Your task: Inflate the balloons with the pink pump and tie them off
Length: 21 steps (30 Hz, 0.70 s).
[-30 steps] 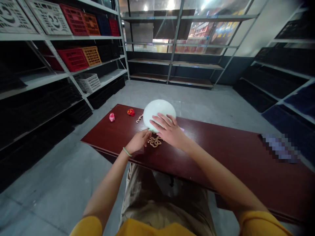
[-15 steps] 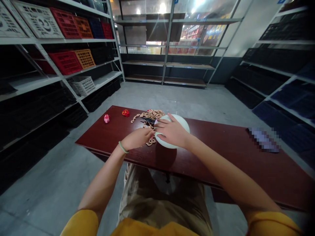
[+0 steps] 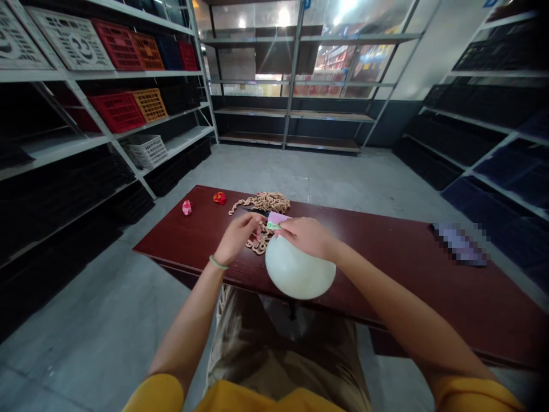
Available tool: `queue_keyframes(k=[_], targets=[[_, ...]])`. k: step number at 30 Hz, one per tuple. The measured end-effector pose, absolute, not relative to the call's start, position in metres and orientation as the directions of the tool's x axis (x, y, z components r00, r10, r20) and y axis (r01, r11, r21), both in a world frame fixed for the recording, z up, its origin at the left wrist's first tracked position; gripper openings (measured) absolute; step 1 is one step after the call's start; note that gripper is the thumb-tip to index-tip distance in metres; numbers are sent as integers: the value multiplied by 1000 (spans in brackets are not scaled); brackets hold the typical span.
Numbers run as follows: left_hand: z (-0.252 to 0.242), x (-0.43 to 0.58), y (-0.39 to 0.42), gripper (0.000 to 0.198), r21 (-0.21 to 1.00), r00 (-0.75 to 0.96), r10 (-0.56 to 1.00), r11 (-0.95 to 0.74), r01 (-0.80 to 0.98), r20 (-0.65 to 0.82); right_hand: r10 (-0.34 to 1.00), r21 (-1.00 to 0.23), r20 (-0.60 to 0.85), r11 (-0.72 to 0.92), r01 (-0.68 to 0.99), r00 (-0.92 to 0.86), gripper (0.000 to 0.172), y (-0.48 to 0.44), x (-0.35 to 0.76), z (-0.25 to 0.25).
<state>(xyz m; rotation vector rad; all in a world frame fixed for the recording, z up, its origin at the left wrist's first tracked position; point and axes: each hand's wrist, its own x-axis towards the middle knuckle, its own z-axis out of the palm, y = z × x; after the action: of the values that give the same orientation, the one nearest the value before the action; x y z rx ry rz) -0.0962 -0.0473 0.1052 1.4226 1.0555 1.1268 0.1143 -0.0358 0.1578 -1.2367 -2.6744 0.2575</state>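
Note:
A pale mint balloon [image 3: 300, 272] rests over the table's near edge, below my right hand [image 3: 311, 236]. Between the fingertips of that hand is a small, flat pink-and-green piece [image 3: 277, 220], just above the balloon. My left hand [image 3: 237, 236], with a green band at its wrist, faces it with thumb and fingers pinched together; what they hold is too small to make out. Behind the hands lies a heap of beige chain [image 3: 272, 202], and more chain links [image 3: 256, 247] show below the left fingers. A dark object beside the heap is partly hidden.
On the dark red table [image 3: 386, 263] are a crumpled red piece [image 3: 219, 198] and a pink one [image 3: 187, 208] at the left. A pixelated purple item [image 3: 461, 244] lies at the right. Shelves with crates [image 3: 120, 111] flank the left side; a metal rack [image 3: 291, 114] stands behind.
The balloon has shifted down towards me. My right hand, earlier spread over the balloon, now closes on the pink-and-green piece. My left hand has turned and moved slightly up.

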Motion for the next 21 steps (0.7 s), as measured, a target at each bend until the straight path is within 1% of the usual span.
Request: queue_keyframes(k=[1,3,5,7,9,11,14,16,18,20,21], targets=[[98,-94,-49,37,988,119,982,-153,28,149,782,-282,66,610,740,-620,35,-35,116,160],[88,-87,-52,40,977,89,974,-210,24,207,782,-382,22,583,717,-623,35,-33,119,162],[85,-79,-54,42,968,141,959,-250,15,245,761,-450,-1,579,680,-648,34,-32,120,162],[88,-71,-56,42,967,190,949,-256,-6,253,740,-494,-15,579,648,-673,35,-31,120,160],[95,-65,-56,34,970,169,955,-239,-46,243,723,-542,-37,566,621,-690,36,-30,119,158],[100,-61,-56,26,970,98,970,-210,-120,222,711,-599,-66,533,597,-700,36,-31,118,156],[104,-64,-59,23,960,4,986,-164,-227,169,677,-694,-128,461,553,-725,35,-34,115,156],[103,-71,-63,22,959,-48,986,-166,-229,159,645,-759,-175,392,519,-744,37,-37,111,157],[103,-82,-70,21,967,-65,985,-170,-191,161,607,-812,-200,337,477,-769,40,-37,107,158],[102,-94,-78,22,979,-40,990,-139,-149,134,576,-846,-176,326,421,-799,42,-31,104,155],[102,-101,-81,23,984,-22,994,-114,-135,112,583,-851,-140,342,398,-800,43,-26,102,151]])
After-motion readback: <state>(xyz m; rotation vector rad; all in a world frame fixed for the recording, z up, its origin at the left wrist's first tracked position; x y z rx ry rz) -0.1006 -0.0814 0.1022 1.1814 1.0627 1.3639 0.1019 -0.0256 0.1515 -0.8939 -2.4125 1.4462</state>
